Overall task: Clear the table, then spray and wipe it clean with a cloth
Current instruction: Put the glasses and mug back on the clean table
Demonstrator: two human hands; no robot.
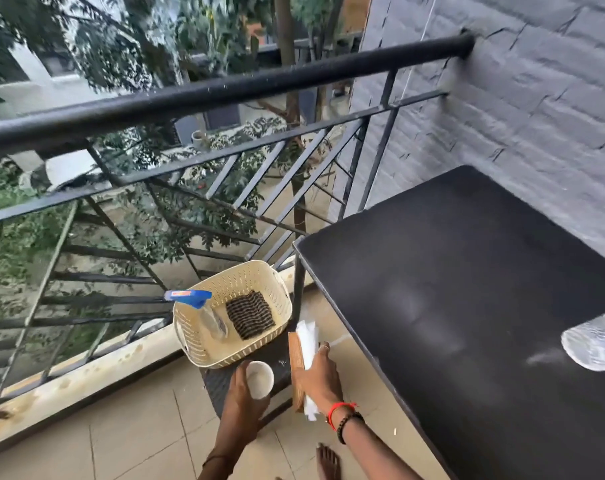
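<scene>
Bench (pixel 450 271) clearing: left hand (pixel 240 400) grips cup (pixel 259 379), right hand (pixel 318 379) grips napkin holder (pixel 301 344), both low beside basket (pixel 190 337), apparently to free the surface for spraying.

Soft, even daylight with no hard shadows; wide-angle bending curves the railing (pixel 225 88), and everything looks slightly motion-blurred.

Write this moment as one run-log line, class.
stage: clearing table | left hand: holds cup | right hand: holds napkin holder | basket: spray bottle, cloth inside | table: clear plastic item on it
</scene>
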